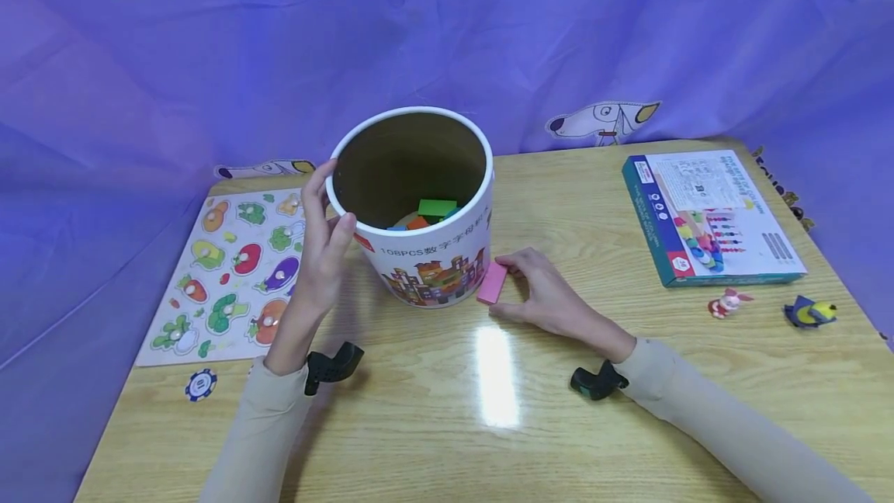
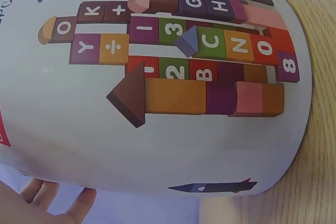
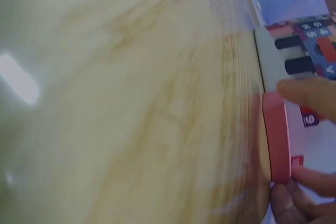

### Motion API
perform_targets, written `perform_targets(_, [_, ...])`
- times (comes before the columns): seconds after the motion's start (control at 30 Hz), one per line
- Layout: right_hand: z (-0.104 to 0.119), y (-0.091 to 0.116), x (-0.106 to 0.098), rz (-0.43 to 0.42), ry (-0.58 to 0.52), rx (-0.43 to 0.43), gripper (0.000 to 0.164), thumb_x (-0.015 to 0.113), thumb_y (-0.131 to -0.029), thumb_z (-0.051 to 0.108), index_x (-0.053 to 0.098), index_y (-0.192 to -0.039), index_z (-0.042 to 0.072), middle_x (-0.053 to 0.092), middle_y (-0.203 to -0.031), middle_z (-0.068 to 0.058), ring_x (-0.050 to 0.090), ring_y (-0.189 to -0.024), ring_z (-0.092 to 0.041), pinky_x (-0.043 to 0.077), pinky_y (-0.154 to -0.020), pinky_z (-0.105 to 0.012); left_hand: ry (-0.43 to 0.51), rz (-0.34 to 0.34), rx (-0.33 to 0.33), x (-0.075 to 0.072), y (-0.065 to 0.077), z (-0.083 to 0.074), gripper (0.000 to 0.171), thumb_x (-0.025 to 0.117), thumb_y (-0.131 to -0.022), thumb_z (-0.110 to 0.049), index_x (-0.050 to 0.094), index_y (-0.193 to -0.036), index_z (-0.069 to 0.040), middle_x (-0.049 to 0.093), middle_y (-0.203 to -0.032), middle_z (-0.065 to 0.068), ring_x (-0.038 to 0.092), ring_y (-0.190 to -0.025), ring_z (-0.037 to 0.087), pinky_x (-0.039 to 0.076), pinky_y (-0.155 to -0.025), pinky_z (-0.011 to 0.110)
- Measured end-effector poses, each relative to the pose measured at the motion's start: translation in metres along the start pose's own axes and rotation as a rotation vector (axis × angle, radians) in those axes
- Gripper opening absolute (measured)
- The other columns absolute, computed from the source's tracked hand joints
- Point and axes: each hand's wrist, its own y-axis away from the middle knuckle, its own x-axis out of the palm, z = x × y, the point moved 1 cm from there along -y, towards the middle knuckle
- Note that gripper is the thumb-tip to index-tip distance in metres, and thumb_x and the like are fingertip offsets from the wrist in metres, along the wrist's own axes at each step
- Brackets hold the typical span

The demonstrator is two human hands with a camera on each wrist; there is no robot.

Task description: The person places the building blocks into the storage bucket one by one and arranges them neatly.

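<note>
A large white bucket point(image 1: 433, 270) with printed toy-block pictures stands on the table. Inside it, a green block point(image 1: 437, 208) and an orange block point(image 1: 417, 223) show near the bottom, with bits of blue beside them. My left hand point(image 1: 321, 258) holds the bucket's left side at the rim, thumb toward the front. In the left wrist view, some fingertips point(image 2: 81, 203) lie along the bucket's side. My right hand point(image 1: 548, 293) pinches a pink rectangular block point(image 1: 493, 283) end to end between thumb and fingers. That block is close against the bucket's lower right side, at table level.
On the left lies a vegetable puzzle board point(image 1: 230, 254), with a blue-and-white chip point(image 1: 201, 385) in front. A flat toy box point(image 1: 726, 216) lies at the right. Near it are a small pink-and-white figurine point(image 1: 729, 303) and a yellow-and-blue figurine point(image 1: 810, 312). Purple cloth point(image 1: 447, 37) hangs behind.
</note>
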Motion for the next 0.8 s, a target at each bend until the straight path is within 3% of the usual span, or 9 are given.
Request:
perform_targets(0.23, [0.008,-0.005,0.005,-0.017,0.072,0.046,0.073,0.087,-0.07,0.032,0.059,-0.129,0.001,0.055,-0.114,-0.01,0.049,-0.104,-0.024,0.044,-0.09,-0.038,0.004,0.005,-0.001,-0.002,0.001,0.001,0.068,0.047,-0.089,-0.018,0.021,-0.152,-0.02,0.025,-0.156,0.001,0.029,-0.138,0.035,0.052,-0.093,0.027])
perform_targets(0.5, [0.002,-0.006,-0.001,0.008,0.059,0.025,0.067,0.085,-0.071,0.03,0.06,-0.127,0.003,0.056,-0.114,-0.008,0.052,-0.104,-0.022,0.046,-0.092,-0.038,0.002,0.007,-0.003,-0.001,0.001,0.001,0.067,0.047,-0.09,-0.017,0.021,-0.152,-0.021,0.026,-0.155,0.0,0.029,-0.139,0.032,0.051,-0.093,0.026])
perform_targets(0.63, [-0.002,-0.002,-0.014,-0.002,0.024,0.022,0.07,0.086,-0.069,0.029,0.06,-0.128,0.002,0.056,-0.113,-0.009,0.055,-0.103,-0.023,0.047,-0.093,-0.04,-0.005,0.009,-0.012,-0.001,0.001,0.0,0.067,0.047,-0.091,-0.018,0.02,-0.152,-0.019,0.025,-0.155,-0.002,0.027,-0.14,0.029,0.05,-0.095,0.027])
perform_targets(0.8, [-0.005,0.0,-0.045,-0.056,0.006,0.053,0.07,0.085,-0.071,0.023,0.058,-0.132,0.004,0.056,-0.112,-0.011,0.057,-0.107,-0.03,0.046,-0.095,-0.048,-0.003,0.005,-0.007,-0.001,0.001,-0.001,0.067,0.047,-0.09,-0.019,0.02,-0.152,-0.02,0.025,-0.156,-0.001,0.027,-0.141,0.029,0.049,-0.096,0.029])
